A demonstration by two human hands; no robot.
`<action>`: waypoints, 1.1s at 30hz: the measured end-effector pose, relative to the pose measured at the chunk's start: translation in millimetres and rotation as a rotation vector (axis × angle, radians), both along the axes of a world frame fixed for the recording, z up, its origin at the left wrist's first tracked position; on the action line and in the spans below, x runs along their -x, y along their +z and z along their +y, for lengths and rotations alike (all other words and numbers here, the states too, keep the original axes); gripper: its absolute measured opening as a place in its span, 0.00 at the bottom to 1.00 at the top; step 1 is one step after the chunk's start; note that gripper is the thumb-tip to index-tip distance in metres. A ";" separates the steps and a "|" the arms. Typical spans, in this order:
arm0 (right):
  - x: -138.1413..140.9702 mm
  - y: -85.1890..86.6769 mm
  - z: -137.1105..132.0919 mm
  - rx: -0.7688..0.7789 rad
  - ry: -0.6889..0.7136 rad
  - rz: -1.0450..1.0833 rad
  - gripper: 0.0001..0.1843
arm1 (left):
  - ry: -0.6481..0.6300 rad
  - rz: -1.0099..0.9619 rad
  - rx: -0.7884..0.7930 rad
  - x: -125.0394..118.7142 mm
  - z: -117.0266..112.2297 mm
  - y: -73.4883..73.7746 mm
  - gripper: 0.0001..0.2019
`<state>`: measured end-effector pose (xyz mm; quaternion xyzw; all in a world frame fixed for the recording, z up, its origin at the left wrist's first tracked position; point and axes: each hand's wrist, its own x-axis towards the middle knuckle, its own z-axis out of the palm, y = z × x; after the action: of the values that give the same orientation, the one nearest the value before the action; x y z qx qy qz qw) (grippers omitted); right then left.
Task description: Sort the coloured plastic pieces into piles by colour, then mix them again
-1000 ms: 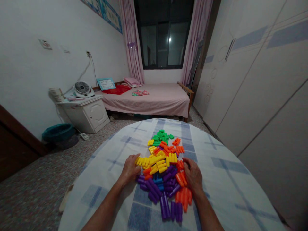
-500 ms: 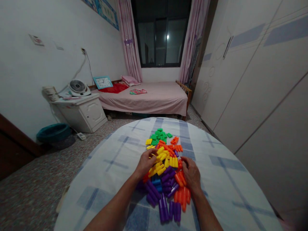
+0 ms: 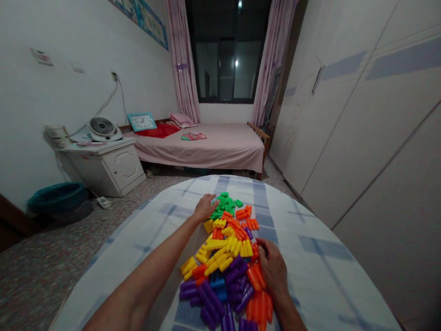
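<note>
Several plastic toy blocks, ribbed like joined tubes, lie in a loose pile on the table. My left hand (image 3: 206,207) reaches to the far end, fingers apart at the left edge of the green blocks (image 3: 226,205). My right hand (image 3: 274,262) rests at the right side of the pile, fingers loosely bent and apart, beside the orange blocks (image 3: 259,307). Between my arms lie yellow blocks (image 3: 220,255), purple blocks (image 3: 211,299) and a few blue blocks (image 3: 218,287), partly covered by others. Neither hand visibly lifts a block.
A checked cloth covers the round table (image 3: 320,280). Beyond it stand a bed (image 3: 213,147) and a white cabinet (image 3: 124,168) with a fan (image 3: 103,128). A teal bin (image 3: 60,197) sits on the floor at left; a wardrobe (image 3: 361,151) lines the right.
My left hand has moved from the yellow blocks forward to the green ones, uncovering yellow and orange blocks on the left. My right hand stays beside the orange blocks. The view has tilted slightly up.
</note>
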<state>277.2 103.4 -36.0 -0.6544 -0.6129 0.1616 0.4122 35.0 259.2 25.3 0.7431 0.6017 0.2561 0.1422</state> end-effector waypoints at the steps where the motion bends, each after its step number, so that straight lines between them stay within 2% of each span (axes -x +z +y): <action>1: -0.2 -0.6 -0.1 0.000 -0.002 0.000 0.18 | -0.009 0.026 0.019 -4.9 10.6 -1.7 0.22; 8: 1.8 -2.7 -2.3 0.006 -0.013 0.046 0.17 | -0.041 0.178 0.132 -41.2 65.8 -13.9 0.28; 14: 3.9 -2.1 -3.0 -0.009 -0.037 0.063 0.16 | -0.074 0.241 0.131 -53.3 76.5 -16.6 0.29; 19: 5.5 1.9 -3.9 0.025 -0.049 0.059 0.16 | -0.138 0.194 0.166 -53.9 69.5 -13.8 0.24; 25: 5.8 0.7 -3.8 0.010 -0.051 0.071 0.15 | -0.344 0.023 0.311 -52.5 50.3 1.8 0.21; 29: 6.1 0.9 -3.3 -0.010 -0.046 0.065 0.15 | -0.467 -0.099 0.368 -53.3 23.6 13.7 0.21; 33: 5.8 0.4 -2.6 -0.001 -0.031 0.069 0.15 | -0.514 -0.196 0.293 -50.1 -18.8 27.4 0.18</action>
<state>271.4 100.9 -35.7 -0.6575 -0.5885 0.1773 0.4358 85.1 240.3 52.7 0.8142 0.4082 0.1927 0.3652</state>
